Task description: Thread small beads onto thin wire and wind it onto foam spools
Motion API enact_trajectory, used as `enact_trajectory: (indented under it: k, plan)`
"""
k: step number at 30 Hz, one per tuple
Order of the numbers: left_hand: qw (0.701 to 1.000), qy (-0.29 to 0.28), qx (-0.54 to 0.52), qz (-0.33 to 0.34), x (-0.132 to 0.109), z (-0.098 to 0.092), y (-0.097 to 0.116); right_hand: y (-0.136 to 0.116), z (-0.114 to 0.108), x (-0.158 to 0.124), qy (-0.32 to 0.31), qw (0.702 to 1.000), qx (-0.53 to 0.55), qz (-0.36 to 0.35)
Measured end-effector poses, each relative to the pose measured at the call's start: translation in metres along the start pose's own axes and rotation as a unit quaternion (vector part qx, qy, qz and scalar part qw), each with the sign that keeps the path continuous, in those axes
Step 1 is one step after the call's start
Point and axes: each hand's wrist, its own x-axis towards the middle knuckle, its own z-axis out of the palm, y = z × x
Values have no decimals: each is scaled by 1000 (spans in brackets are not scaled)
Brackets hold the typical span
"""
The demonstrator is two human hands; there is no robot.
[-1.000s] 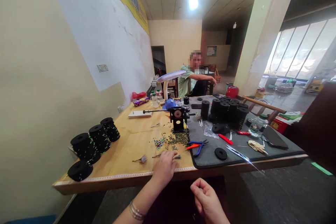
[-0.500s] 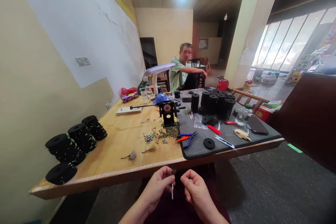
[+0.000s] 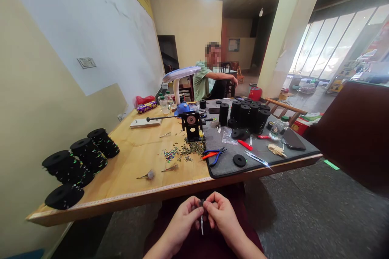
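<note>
Below the table's front edge, my left hand (image 3: pixel 182 218) and my right hand (image 3: pixel 221 215) meet over my lap. Between their fingertips they pinch a small feathered piece (image 3: pixel 201 210) with a thin white stem hanging down. The hands are apart from the wooden table (image 3: pixel 142 158). On the table near the front lie two similar small feathered pieces (image 3: pixel 148 175), and behind them a scatter of coloured beads (image 3: pixel 182 153).
A black winding device (image 3: pixel 192 124) stands mid-table. Black spools (image 3: pixel 79 158) sit at the left edge, more black spools (image 3: pixel 247 115) on a grey mat (image 3: pixel 231 168) with pliers (image 3: pixel 214 154) and scissors (image 3: pixel 257 158). A person sits at the far end by a lamp (image 3: pixel 179 77).
My left hand lifted off the table, carrying a small piece down to my lap. Both hands have closed together on it. The view has pulled back from the table.
</note>
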Motion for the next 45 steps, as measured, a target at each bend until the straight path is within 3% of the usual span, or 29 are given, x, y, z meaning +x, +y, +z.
enact_trajectory:
  k: [9, 15, 29, 38, 45]
  plan:
    - [998, -10, 42, 39, 2, 2, -7, 3, -2, -1, 16, 999, -24, -27]
    - [998, -4, -54, -11, 0, 4, -6, 6, -2, 1, 15, 999, -12, -30]
    - [992, 21, -116, -44, 3, 3, -9, -2, 0, -10, -21, 999, 10, 38]
    - [997, 46, 45, 34, 4, -3, -11, -5, 3, -15, -37, 997, 18, 64]
    - [993, 53, 84, 63, 4, -5, -11, -2, 3, -13, -51, 995, 38, 76]
